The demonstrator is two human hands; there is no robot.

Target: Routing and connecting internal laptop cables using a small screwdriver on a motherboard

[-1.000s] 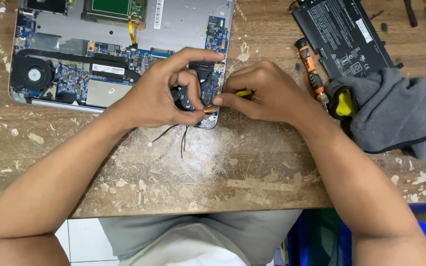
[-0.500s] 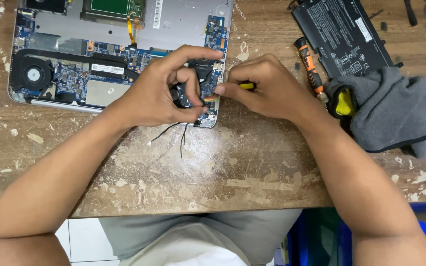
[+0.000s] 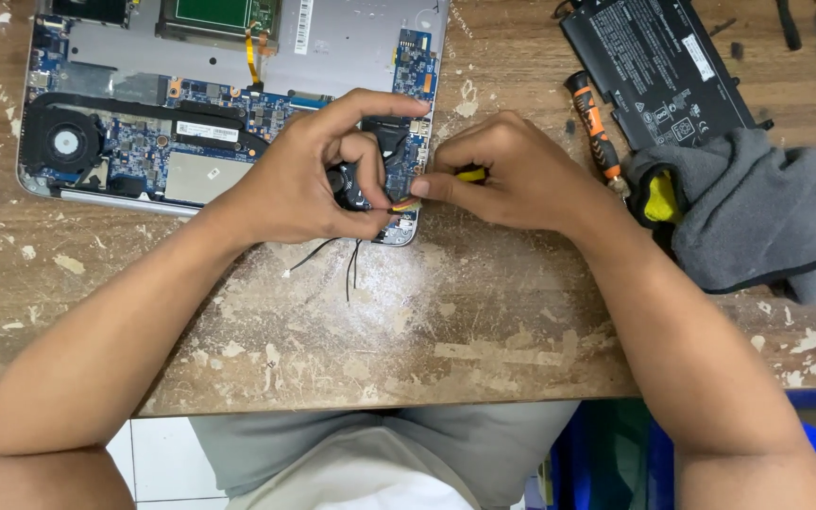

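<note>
Worn, paint-flecked wood of a workbench [image 3: 351, 349] lay under both hands: left hand [image 3: 309, 184] pinched a small black part [image 3: 351, 186] at the opened laptop [image 3: 238, 113], apparently steadying it, while right hand [image 3: 512, 170] closed on a yellow-handled tool [image 3: 469, 175] at its wires. Beyond lay a screwdriver [image 3: 592, 127], battery [image 3: 658, 66] and grey cloth [image 3: 757, 217].

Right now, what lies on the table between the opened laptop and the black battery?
In the head view, mostly bare wood flecked with white paint; nearer the battery, an orange-and-black screwdriver. The laptop lies left of it.
</note>
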